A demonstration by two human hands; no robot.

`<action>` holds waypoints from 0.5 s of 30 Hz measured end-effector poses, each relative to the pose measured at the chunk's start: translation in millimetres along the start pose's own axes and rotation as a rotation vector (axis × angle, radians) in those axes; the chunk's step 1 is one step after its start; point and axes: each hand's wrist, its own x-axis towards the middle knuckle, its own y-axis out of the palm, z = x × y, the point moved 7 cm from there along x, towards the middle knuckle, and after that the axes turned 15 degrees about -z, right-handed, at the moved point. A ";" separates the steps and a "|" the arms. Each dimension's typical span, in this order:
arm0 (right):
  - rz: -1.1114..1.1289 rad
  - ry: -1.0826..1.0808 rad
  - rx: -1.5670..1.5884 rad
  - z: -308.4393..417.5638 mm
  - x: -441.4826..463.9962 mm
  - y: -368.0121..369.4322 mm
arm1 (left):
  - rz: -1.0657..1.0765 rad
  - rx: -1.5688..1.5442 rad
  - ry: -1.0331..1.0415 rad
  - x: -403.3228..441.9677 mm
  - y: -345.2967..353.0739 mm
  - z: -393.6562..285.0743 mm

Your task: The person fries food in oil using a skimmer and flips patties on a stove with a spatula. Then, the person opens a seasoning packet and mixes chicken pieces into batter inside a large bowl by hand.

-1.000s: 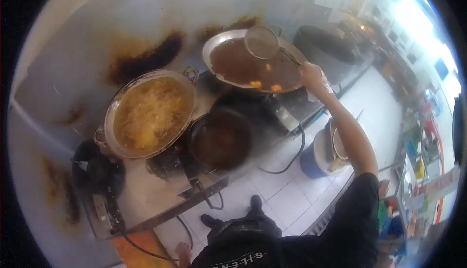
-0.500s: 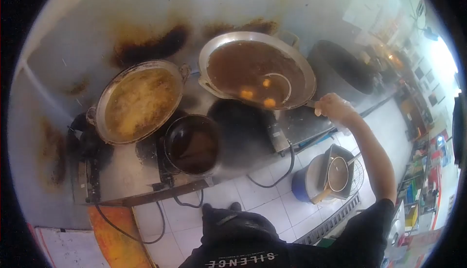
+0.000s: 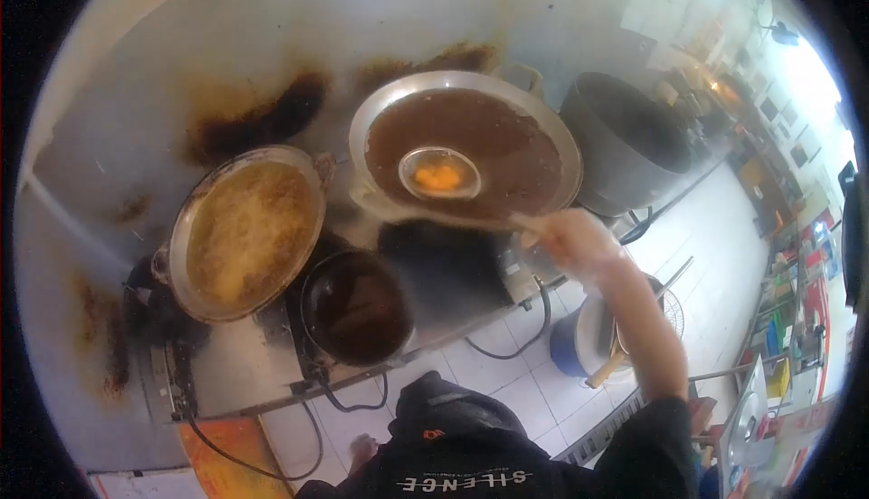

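Harsh white glare flooded the upper right, fading to hazy, dim light leftward; fisheye distortion bent the black-rimmed edges, and motion blurred the bare right hand.

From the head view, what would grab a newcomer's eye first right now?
The bright orange pieces in the round strainer, at the large pan of dark liquid. Next, the frothy golden liquid in the pan to its left, then the black scorch marks on the wall behind.
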 end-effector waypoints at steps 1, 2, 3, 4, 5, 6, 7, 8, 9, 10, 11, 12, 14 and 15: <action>-0.131 -0.160 -0.037 -3.0 -1.8 8.6 | 0.033 0.045 0.050 6.7 2.1 1.4; -0.237 -0.334 -0.073 -6.1 0.9 16.3 | 0.060 0.097 0.106 18.6 4.0 -3.1; -0.203 -0.294 -0.117 -1.9 19.8 22.2 | 0.127 0.129 0.103 21.4 10.8 -12.8; -0.161 -0.228 -0.145 -0.8 29.7 31.9 | 0.149 0.132 0.115 19.7 15.3 -23.6; -0.145 -0.185 -0.119 -6.5 23.6 37.2 | 0.121 0.069 0.077 20.8 15.8 -16.1; -0.155 -0.119 0.073 -7.6 22.1 36.4 | 0.081 -0.017 0.031 24.7 9.5 -9.3; -0.169 -0.101 0.160 -7.1 28.7 33.2 | 0.058 -0.067 0.009 27.6 1.6 -7.9; -0.182 -0.085 0.247 -6.7 34.2 30.8 | 0.049 -0.099 -0.009 28.9 -7.2 -7.9; -0.266 -0.250 0.060 0.9 37.5 24.7 | 0.038 -0.123 -0.013 34.7 -7.0 -9.0; -0.345 -0.382 -0.115 22.3 27.4 16.5 | 0.039 -0.143 -0.010 36.9 -9.6 -6.8; -0.090 0.041 0.005 6.4 31.4 20.9 | 0.046 -0.168 -0.005 39.7 -12.1 -7.2; -0.100 0.063 0.013 -14.0 27.5 34.5 | 0.046 -0.189 -0.002 46.4 -16.6 -7.5; -0.482 -0.389 0.114 -32.3 17.3 41.8 | 0.039 -0.222 0.000 60.0 -21.6 -8.1; -0.354 -0.088 0.336 -33.9 21.8 39.1 | 0.041 -0.230 0.004 65.1 -22.7 -6.7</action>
